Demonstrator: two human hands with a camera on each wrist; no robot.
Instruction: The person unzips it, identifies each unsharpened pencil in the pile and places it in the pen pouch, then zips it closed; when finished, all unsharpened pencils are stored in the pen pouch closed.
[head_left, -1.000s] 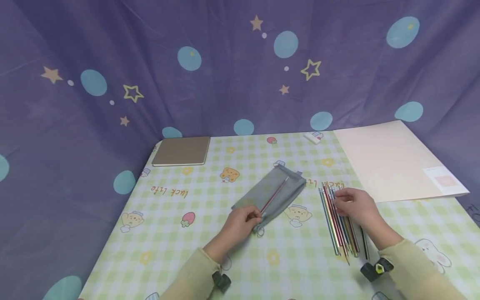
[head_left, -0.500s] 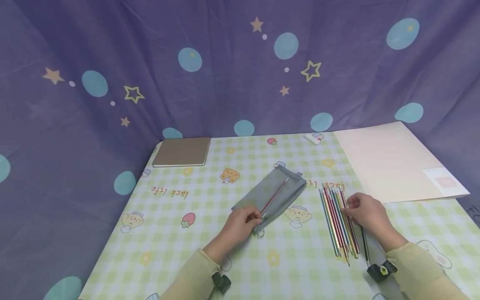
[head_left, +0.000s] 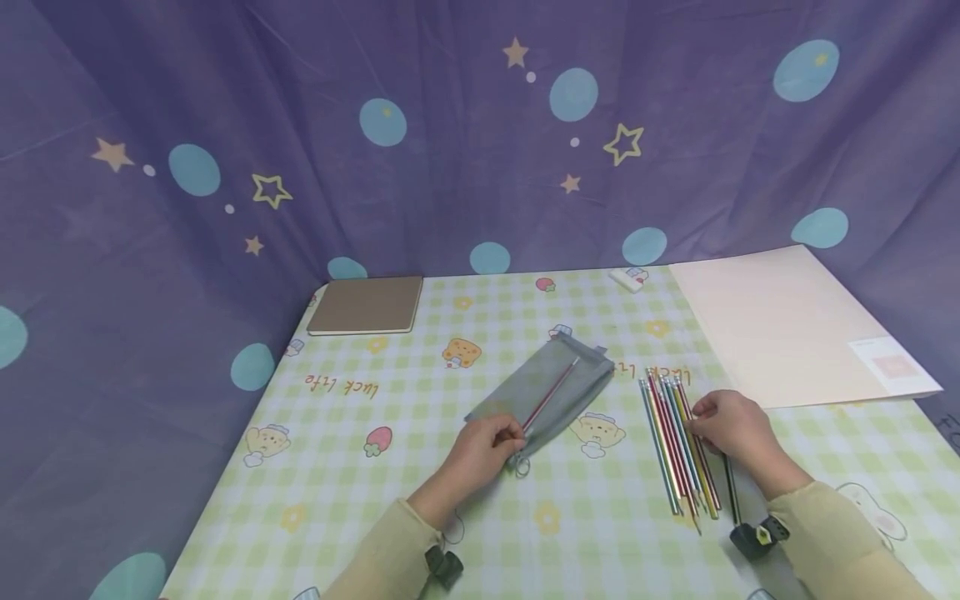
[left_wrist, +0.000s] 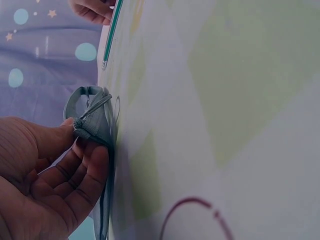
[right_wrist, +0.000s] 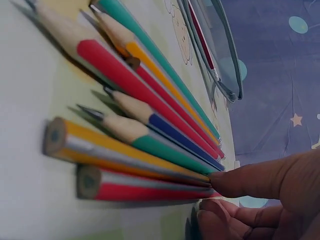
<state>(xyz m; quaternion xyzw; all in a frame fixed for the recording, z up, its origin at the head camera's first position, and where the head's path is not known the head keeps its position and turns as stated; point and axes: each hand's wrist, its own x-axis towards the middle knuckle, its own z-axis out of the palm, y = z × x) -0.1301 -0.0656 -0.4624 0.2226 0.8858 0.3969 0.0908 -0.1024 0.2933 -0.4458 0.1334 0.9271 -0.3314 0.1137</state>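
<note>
My left hand (head_left: 480,454) pinches the near end of a grey mesh pencil case (head_left: 517,379), beside its zipper pull, as the left wrist view shows. A red pencil (head_left: 551,393) lies lengthwise along the case. To the right, several striped pencils (head_left: 675,450) lie side by side in a bundle, most with sharpened tips toward me. At the bundle's right edge is my right hand (head_left: 731,425). Its thumb and fingers pinch the outermost red-and-silver pencil (right_wrist: 145,191), which has a flat, unsharpened end. A yellow pencil (right_wrist: 125,150) lies right against it, by the thumb tip.
A dark pencil (head_left: 731,490) lies beside the bundle, partly under my right wrist. At the back left is a brown notebook (head_left: 365,305); a white eraser (head_left: 626,280) lies at the back. A large cream sheet (head_left: 787,325) covers the back right. A purple curtain (head_left: 450,167) hangs behind.
My right hand has moved from over the top of the pencils to their right side, and the rightmost pencil has shifted slightly left against the bundle. The left hand stays on the case.
</note>
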